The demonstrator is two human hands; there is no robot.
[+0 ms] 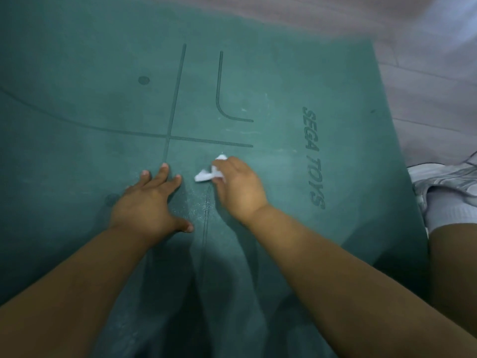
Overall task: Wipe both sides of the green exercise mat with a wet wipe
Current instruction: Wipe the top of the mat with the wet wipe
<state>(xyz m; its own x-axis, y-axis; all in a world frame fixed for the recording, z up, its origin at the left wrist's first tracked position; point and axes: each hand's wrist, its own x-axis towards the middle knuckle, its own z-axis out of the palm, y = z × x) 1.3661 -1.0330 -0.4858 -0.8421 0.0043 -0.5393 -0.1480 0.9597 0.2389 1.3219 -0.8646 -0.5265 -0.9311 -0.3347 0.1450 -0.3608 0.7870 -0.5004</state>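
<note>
The green exercise mat (85,73) lies flat and fills most of the view, its printed side up with dark guide lines and lettering near its right edge. My right hand (238,188) holds a crumpled white wet wipe (206,174) against the mat near the middle; the wipe sticks out to the left of my fingers. A damp, glistening streak shows on the mat just below the wipe. My left hand (148,200) rests flat on the mat to the left of the wipe, fingers spread and straight.
Grey wood-look floor (426,73) runs along the mat's right and far edges. A foot in a white sock and light shoe (444,182) and a bare leg (454,267) sit at the mat's right edge.
</note>
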